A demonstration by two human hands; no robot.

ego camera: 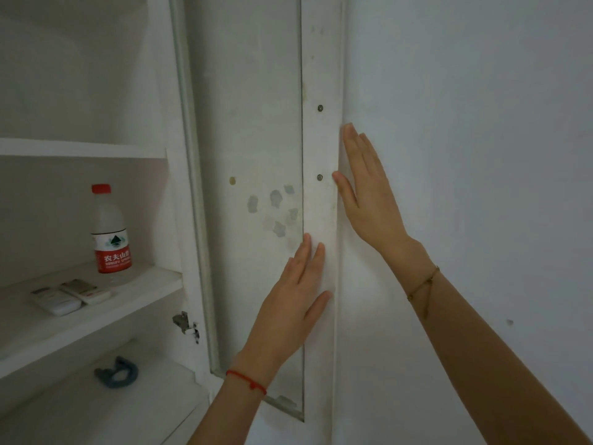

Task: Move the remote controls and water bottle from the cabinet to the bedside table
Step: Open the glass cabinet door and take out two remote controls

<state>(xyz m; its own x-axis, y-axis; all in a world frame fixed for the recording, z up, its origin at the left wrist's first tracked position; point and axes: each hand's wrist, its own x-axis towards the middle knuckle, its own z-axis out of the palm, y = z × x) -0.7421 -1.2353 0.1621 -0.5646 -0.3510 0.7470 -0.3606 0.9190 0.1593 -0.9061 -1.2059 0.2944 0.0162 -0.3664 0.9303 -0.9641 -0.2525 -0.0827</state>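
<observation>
the cabinet [80,149] is white all over, and its open door [253,155] has pale grey-blue patches. the water bottle [110,231] has a red cap and a red and white label with white letters, and the two remote controls [69,297] are white. a red string [247,382] is on one wrist, a thin gold-brown bracelet [423,285] on the other, and a grey-blue thing [117,372] lies on the low shelf.

Open cabinet front at left, clear way onto the middle shelf [96,319] around upright water bottle [110,231] and two flat remote controls [69,297], swung-out door [256,187] bounding the right side, upper shelf [80,148] close overhead
</observation>
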